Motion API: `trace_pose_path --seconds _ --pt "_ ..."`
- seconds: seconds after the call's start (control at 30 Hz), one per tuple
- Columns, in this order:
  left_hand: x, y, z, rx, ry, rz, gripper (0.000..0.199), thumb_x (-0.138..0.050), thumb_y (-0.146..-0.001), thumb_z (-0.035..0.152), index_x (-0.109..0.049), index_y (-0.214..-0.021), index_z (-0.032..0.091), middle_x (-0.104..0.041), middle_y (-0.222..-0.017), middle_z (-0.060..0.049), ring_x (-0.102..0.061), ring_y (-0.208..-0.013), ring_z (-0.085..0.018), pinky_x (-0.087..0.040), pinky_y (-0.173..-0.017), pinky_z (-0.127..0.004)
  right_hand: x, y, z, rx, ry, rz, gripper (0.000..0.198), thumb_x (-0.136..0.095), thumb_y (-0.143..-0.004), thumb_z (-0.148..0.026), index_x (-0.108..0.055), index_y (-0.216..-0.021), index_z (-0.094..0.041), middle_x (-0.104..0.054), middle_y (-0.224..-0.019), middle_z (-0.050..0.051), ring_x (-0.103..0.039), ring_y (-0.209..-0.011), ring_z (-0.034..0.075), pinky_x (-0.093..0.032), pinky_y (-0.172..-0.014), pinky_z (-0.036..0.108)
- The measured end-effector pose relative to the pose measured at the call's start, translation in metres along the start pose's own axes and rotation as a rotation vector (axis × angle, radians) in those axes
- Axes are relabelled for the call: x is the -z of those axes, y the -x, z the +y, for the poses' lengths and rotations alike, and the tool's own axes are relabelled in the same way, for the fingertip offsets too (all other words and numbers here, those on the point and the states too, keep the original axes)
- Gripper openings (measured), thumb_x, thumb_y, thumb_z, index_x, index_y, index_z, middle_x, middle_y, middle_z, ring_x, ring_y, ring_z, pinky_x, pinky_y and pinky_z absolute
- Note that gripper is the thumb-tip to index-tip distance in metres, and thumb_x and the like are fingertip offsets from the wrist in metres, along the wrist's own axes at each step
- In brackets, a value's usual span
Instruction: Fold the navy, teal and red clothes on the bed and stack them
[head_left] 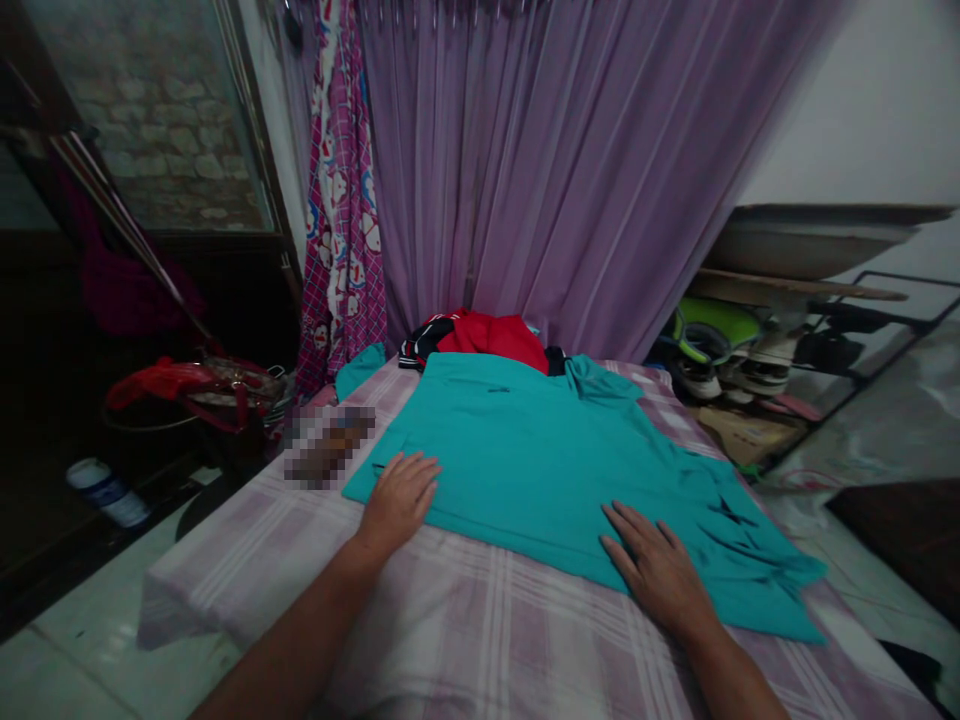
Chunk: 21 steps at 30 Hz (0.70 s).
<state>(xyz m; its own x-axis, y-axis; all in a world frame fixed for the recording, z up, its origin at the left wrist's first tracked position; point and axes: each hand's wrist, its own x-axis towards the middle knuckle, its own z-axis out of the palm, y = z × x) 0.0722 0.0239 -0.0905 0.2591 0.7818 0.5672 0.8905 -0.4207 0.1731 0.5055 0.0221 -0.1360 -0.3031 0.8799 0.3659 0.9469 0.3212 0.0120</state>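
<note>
Across the cloth-covered table, the teal shirt lay spread out, its long axis running left to right. The left hand and right hand rested palm-down along its near edge, fingers outstretched, grasping nothing; the left sat closer to its own end of the fabric.

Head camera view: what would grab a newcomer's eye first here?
Probably the bright teal garment, spread across the plaid cloth, with the left hand and right hand at its near edge. Just beyond it sits a red garment, and a tall purple curtain hangs behind.
</note>
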Motion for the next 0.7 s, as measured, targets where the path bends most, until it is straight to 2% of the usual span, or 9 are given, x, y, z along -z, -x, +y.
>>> trace_pose_path --seconds 0.07,0.1,0.2,0.3,0.4,0.53,0.7 --pt "0.007 0.002 -0.017 0.170 -0.045 0.091 0.037 -0.042 -0.097 0.035 -0.065 -0.123 0.023 -0.067 -0.129 -0.008 -0.057 -0.125 -0.023 -0.038 -0.112 -0.043 0.000 0.001 0.000 -0.003 0.000 0.021 0.053 -0.036 -0.097 -0.052 -0.055 -0.139 -0.027 -0.055 -0.143 0.008 -0.053 -0.130 0.027 -0.038 -0.108 0.054" --pt "0.009 0.002 -0.024 0.264 -0.069 0.098 0.038 -0.044 -0.096 0.036 -0.064 -0.124 0.021 -0.066 -0.131 -0.010 -0.057 -0.125 -0.024 -0.040 -0.110 -0.044 0.000 0.001 0.000 -0.006 0.002 0.035 0.053 -0.035 -0.097 -0.052 -0.056 -0.138 -0.027 -0.056 -0.143 0.008 -0.053 -0.130 0.027 -0.038 -0.108 0.054" --pt "0.012 0.001 -0.039 0.453 -0.095 -0.014 0.040 -0.050 -0.092 0.039 -0.064 -0.123 0.018 -0.065 -0.132 -0.013 -0.058 -0.123 -0.027 -0.043 -0.107 -0.043 0.002 0.001 -0.003 0.004 0.003 0.062 0.052 -0.035 -0.097 -0.051 -0.057 -0.137 -0.026 -0.057 -0.142 0.008 -0.054 -0.128 0.027 -0.038 -0.107 0.054" --pt "0.015 -0.001 -0.042 0.531 -0.078 -0.100 0.044 -0.054 -0.090 0.041 -0.063 -0.126 0.017 -0.067 -0.128 -0.012 -0.061 -0.119 -0.027 -0.045 -0.104 -0.040 0.003 0.002 -0.003 0.015 0.000 0.079 0.051 -0.036 -0.097 -0.051 -0.058 -0.136 -0.026 -0.058 -0.141 0.009 -0.055 -0.127 0.027 -0.039 -0.106 0.054" --pt "0.020 -0.004 -0.041 0.618 -0.072 -0.072 0.042 -0.053 -0.090 0.043 -0.064 -0.123 0.019 -0.072 -0.118 -0.010 -0.066 -0.110 -0.026 -0.049 -0.097 -0.037 0.002 0.002 -0.001 0.020 -0.011 0.084 0.052 -0.036 -0.097 -0.051 -0.057 -0.136 -0.024 -0.059 -0.140 0.009 -0.055 -0.127 0.028 -0.039 -0.106 0.055" --pt "0.026 -0.006 -0.042 0.669 -0.043 -0.049 0.030 -0.052 -0.090 0.043 -0.070 -0.105 0.025 -0.076 -0.104 -0.005 -0.069 -0.099 -0.023 -0.050 -0.088 -0.032 0.003 0.003 0.000 0.015 -0.030 0.076 0.052 -0.035 -0.097 -0.051 -0.057 -0.136 -0.025 -0.059 -0.140 0.009 -0.055 -0.127 0.028 -0.039 -0.106 0.056" --pt "0.028 -0.008 -0.044 0.747 0.029 0.002 0.026 -0.052 -0.089 0.042 -0.071 -0.094 0.025 -0.076 -0.101 -0.004 -0.069 -0.096 -0.022 -0.049 -0.082 -0.029 0.005 0.002 -0.002 -0.003 -0.045 0.066 0.052 -0.035 -0.096 -0.053 -0.059 -0.134 -0.025 -0.060 -0.138 0.009 -0.055 -0.127 0.028 -0.039 -0.105 0.056"
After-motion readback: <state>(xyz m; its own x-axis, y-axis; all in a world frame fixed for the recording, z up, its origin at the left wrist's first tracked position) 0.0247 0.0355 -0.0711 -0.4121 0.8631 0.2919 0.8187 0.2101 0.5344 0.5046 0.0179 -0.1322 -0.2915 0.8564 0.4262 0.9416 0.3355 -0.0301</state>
